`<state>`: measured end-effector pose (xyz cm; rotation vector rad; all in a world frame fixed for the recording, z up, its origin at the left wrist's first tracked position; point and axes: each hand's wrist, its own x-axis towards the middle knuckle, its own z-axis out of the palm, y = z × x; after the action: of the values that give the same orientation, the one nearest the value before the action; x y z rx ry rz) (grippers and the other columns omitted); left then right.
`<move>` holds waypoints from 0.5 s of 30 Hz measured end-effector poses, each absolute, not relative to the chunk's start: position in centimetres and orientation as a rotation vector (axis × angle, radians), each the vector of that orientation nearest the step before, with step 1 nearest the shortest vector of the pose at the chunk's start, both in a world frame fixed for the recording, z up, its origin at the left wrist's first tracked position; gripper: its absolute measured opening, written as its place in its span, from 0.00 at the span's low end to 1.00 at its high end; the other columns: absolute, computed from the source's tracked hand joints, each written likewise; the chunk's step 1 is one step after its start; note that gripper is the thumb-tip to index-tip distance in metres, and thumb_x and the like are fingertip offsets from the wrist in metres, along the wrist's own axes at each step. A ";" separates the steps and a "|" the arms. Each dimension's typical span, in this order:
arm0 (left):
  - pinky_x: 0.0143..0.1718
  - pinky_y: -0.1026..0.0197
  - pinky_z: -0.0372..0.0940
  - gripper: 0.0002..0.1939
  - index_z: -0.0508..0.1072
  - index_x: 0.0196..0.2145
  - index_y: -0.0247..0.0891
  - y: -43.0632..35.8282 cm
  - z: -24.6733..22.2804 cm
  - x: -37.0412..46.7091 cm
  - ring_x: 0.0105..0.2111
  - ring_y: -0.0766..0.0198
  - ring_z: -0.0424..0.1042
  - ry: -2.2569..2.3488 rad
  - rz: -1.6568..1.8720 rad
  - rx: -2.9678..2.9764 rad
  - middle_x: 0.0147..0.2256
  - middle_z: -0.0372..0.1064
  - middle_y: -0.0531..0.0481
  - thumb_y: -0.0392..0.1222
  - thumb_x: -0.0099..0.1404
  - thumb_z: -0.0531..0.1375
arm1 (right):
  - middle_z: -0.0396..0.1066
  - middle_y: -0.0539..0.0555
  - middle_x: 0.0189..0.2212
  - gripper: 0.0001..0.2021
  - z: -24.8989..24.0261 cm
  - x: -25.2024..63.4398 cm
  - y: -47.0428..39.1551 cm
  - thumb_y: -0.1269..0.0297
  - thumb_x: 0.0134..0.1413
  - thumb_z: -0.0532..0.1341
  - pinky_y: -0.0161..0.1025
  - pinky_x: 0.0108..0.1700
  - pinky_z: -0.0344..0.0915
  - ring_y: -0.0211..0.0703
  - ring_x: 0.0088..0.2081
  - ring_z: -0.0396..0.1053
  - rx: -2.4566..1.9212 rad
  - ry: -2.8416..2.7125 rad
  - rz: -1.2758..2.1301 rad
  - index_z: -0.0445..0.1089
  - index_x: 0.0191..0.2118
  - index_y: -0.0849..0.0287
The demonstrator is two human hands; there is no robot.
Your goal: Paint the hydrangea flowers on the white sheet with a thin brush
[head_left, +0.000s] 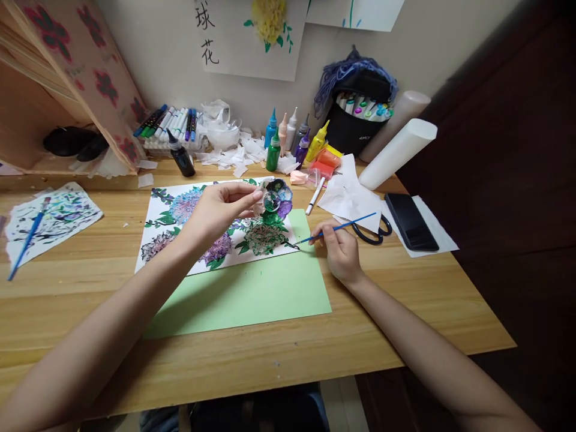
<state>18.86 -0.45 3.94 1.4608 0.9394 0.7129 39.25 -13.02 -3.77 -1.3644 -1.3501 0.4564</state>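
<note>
My left hand [225, 207] pinches the edge of a small flower-shaped paint palette [282, 207], smeared with green, purple, blue and black paint, and holds it above the painting. In my right hand [338, 247] is a thin blue paintbrush [348, 224], its tip at the right edge of the white paper, by a dark painted sprig. The painting [245, 255] carries several textured flower heads in blue, pink, purple and green with green leaves; my left hand and forearm hide part of it. Beneath it lies a light green sheet [252, 300].
Several paint bottles [273, 151] stand at the back, with a black bottle [180, 155] further left. Scissors [373, 235], a phone [410, 222] and paper scraps [346, 192] lie to the right. On the left, another brush [29, 240] rests on a paint-stained tissue [67, 210].
</note>
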 end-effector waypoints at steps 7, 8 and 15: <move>0.42 0.57 0.71 0.16 0.78 0.37 0.38 -0.6 4.2 18.9 0.38 0.60 0.75 0.953 0.708 1.468 0.38 0.76 0.45 0.50 0.54 0.66 | 0.67 0.50 0.25 0.15 -3.9 39.3 -13.2 0.59 0.64 0.49 0.36 0.31 0.64 0.37 0.27 0.68 -1.337 -1.358 0.386 0.66 0.29 0.57; 0.42 0.58 0.70 0.16 0.78 0.37 0.38 -0.6 4.2 18.9 0.38 0.60 0.75 0.958 0.709 1.472 0.38 0.77 0.46 0.50 0.54 0.65 | 0.67 0.50 0.25 0.15 -3.9 39.3 -13.2 0.58 0.64 0.49 0.36 0.32 0.64 0.38 0.28 0.68 -1.351 -1.362 0.374 0.66 0.30 0.57; 0.41 0.59 0.70 0.17 0.78 0.37 0.38 -0.6 4.2 18.9 0.38 0.61 0.74 0.963 0.705 1.471 0.39 0.77 0.46 0.51 0.54 0.66 | 0.67 0.49 0.24 0.15 -3.6 39.3 -13.2 0.61 0.64 0.49 0.35 0.31 0.63 0.36 0.26 0.68 -1.342 -1.431 0.376 0.67 0.29 0.58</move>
<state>18.88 -0.57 4.22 1.4715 0.9630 0.7049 39.29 -13.24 -3.65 -1.3418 -1.4308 0.3758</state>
